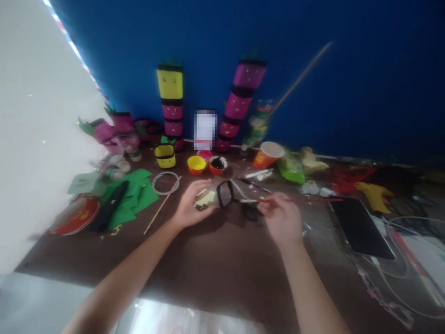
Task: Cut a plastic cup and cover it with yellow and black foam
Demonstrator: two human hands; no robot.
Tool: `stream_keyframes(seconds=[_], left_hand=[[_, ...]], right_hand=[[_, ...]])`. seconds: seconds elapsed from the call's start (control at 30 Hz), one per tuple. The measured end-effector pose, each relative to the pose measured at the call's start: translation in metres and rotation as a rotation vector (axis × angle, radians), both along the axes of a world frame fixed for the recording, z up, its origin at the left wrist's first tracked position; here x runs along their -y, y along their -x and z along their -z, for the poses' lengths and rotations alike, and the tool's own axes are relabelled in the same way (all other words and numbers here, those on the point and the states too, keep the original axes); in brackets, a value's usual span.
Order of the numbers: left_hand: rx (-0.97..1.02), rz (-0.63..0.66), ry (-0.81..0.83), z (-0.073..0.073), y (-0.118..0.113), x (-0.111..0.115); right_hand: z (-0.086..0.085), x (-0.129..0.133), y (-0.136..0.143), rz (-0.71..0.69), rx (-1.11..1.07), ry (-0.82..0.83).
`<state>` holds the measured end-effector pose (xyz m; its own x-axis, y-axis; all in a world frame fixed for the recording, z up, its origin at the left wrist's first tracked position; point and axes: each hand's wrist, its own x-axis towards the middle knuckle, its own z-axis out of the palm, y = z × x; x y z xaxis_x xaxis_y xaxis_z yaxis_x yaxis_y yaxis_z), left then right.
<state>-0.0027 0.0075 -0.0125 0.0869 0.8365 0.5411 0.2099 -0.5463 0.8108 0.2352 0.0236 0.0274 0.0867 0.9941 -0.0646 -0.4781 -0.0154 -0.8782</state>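
Observation:
My left hand (190, 208) holds a small yellow cup with a black rim (216, 196), tipped on its side with the opening facing right. My right hand (281, 217) grips a thin red-handled paintbrush (306, 200), whose tip reaches toward the cup's black rim. Both hands hover over the brown table (215, 260) near its middle. The picture is blurred, so whether the brush tip touches the rim is unclear.
Behind the hands stand a yellow paint pot (196, 164), an orange pot of black paint (218, 165), a finished yellow-and-black cup (165, 156) and an orange paper cup (268, 154). Towers of magenta and yellow cups (239, 104) lean on the blue wall. Green foam sheets (134, 197) lie left, a dark tablet (359, 227) right.

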Motion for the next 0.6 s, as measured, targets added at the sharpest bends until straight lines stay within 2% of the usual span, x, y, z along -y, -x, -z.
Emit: stream_keyframes(seconds=[0.2, 0.3, 0.6], left_hand=[[-0.224, -0.075, -0.281, 0.0015, 0.0030, 0.0017], [-0.273, -0.075, -0.400, -0.0002, 0.0034, 0.0007], [-0.249, -0.072, -0.403, 0.0005, 0.0037, -0.0004]], right_hand=[[-0.0068, 0.0032, -0.0027, -0.164, 0.122, 0.019], [-0.0093, 0.0031, -0.0037, -0.199, 0.153, 0.018], [0.0005, 0.0042, -0.0002, -0.213, 0.179, 0.046]])
